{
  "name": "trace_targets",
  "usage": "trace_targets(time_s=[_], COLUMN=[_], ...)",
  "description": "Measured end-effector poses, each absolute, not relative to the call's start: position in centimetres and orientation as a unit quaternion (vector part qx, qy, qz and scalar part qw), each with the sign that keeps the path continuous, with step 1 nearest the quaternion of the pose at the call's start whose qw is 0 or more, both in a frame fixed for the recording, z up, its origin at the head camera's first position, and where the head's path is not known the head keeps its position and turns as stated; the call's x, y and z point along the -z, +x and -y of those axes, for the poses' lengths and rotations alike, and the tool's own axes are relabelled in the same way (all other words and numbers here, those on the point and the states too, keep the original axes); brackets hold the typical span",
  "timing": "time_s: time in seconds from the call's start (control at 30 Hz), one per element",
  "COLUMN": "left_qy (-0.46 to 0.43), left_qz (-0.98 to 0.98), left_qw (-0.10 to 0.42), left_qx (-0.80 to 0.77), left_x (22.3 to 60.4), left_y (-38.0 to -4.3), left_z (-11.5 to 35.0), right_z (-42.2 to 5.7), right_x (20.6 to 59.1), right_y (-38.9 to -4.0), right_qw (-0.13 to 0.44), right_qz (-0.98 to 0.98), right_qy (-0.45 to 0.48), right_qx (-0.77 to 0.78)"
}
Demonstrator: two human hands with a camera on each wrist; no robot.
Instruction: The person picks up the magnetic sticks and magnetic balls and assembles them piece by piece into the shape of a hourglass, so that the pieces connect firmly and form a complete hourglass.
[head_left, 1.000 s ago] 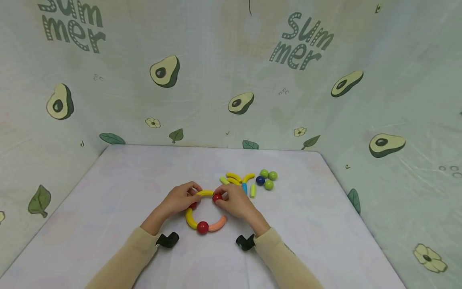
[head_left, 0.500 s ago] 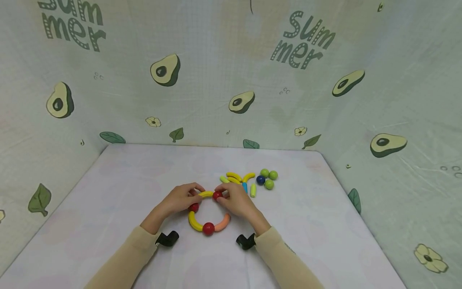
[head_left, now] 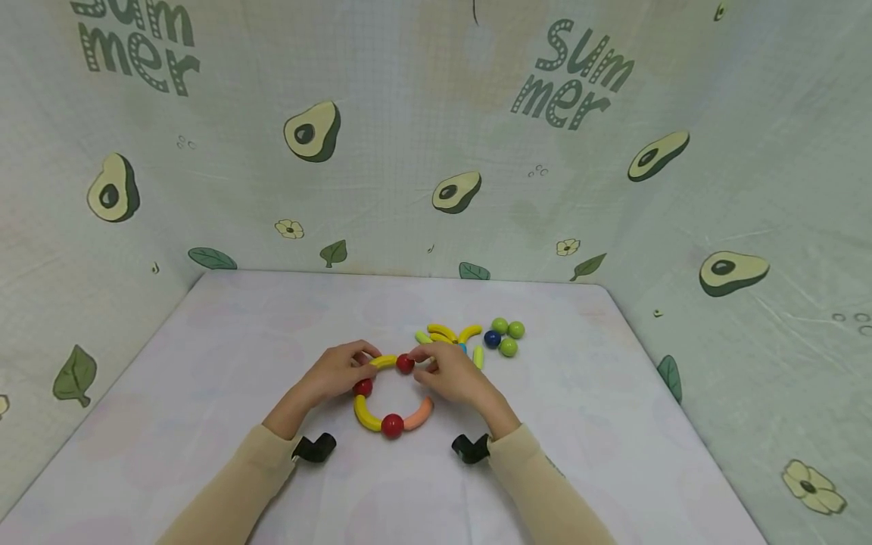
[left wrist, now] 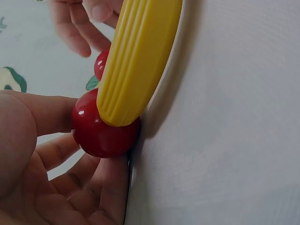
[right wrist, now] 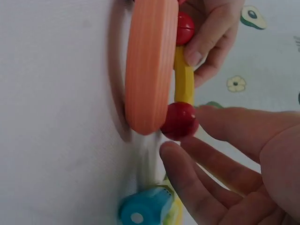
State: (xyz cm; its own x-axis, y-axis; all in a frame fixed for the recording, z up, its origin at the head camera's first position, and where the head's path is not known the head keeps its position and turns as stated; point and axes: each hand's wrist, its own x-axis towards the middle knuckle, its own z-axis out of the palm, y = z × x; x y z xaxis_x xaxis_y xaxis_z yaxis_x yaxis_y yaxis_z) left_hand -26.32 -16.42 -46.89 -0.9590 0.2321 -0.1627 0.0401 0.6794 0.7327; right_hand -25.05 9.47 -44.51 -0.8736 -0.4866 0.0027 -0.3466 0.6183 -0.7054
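Three red balls and curved rods form an unclosed ring. My left hand (head_left: 338, 371) pinches the upper yellow rod (head_left: 385, 362), beside the left red ball (head_left: 363, 387). At that rod's other end sits the far red ball (head_left: 405, 364). My right hand (head_left: 453, 371) is beside this ball, index fingertip at its edge and thumb apart from it. A second yellow rod (head_left: 366, 415) runs from the left ball to the near red ball (head_left: 392, 426). From there an orange rod (head_left: 418, 415) curves up; its free end stands apart from the far ball in the head view.
Behind my right hand lie loose yellow rods (head_left: 470, 333), light green rods (head_left: 479, 356) and a blue piece (right wrist: 145, 206), partly hidden in the head view. Further right are green balls (head_left: 508, 347) and a dark blue ball (head_left: 492, 339). A printed cloth (head_left: 381, 189) hangs behind the table.
The far red ball, earlier held in my right hand, has met the end of the upper yellow rod. My right thumb has since come off the ball. The ring has shifted slightly.
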Motion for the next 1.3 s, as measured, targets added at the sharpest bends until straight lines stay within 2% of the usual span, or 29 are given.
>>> trace_targets(time_s=[0.23, 0.43, 0.77, 1.3], left_qy=[0.070, 0.073, 0.076, 0.081], left_qz=[-0.912, -0.911, -0.911, -0.903], left_qw=[0.116, 0.116, 0.119, 0.128], left_qx=[-0.388, -0.390, -0.388, -0.402], left_x=[46.7, 46.5, 46.6, 46.6], left_y=[-26.6, -26.7, -26.8, -26.7], left_z=[16.8, 17.0, 17.3, 17.5], right_z=[-10.7, -11.1, -10.7, -10.4], right_x=[43.7, 43.5, 43.7, 43.9], right_y=[-25.1, -25.0, -24.9, -24.8], right_qw=[0.170, 0.197, 0.217, 0.203], right_qz=[-0.874, -0.870, -0.867, -0.878], right_qy=[-0.303, -0.313, -0.336, -0.349], right_qx=[0.341, 0.325, 0.296, 0.259])
